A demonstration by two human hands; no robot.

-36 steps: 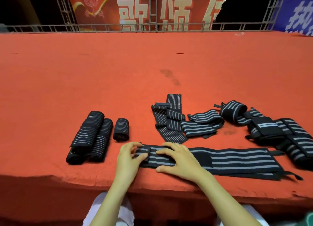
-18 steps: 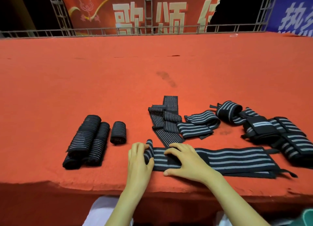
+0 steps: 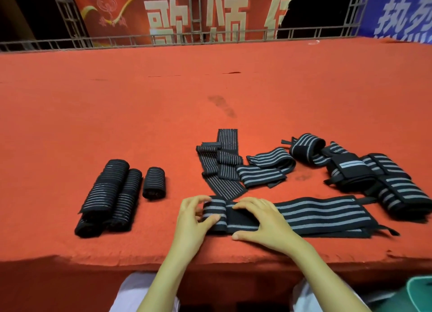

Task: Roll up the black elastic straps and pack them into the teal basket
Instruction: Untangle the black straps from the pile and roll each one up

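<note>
I saw the long black elastic strap with grey stripes point(image 3: 304, 214) lying flat on the red felt table point(image 3: 140, 101), its long axis going left to right. At the strap's left end sat a small roll point(image 3: 214, 212). The left hand point(image 3: 191, 220) had its fingers and thumb curled round this roll. Just right of the roll, the right hand point(image 3: 261, 223) pressed the strap with spread, nearly straight fingers. The unrolled length lay to the right of both hands, so I judged the roll must travel rightward. The teal basket point(image 3: 418, 290) showed only a corner, below the strap's right end.
</note>
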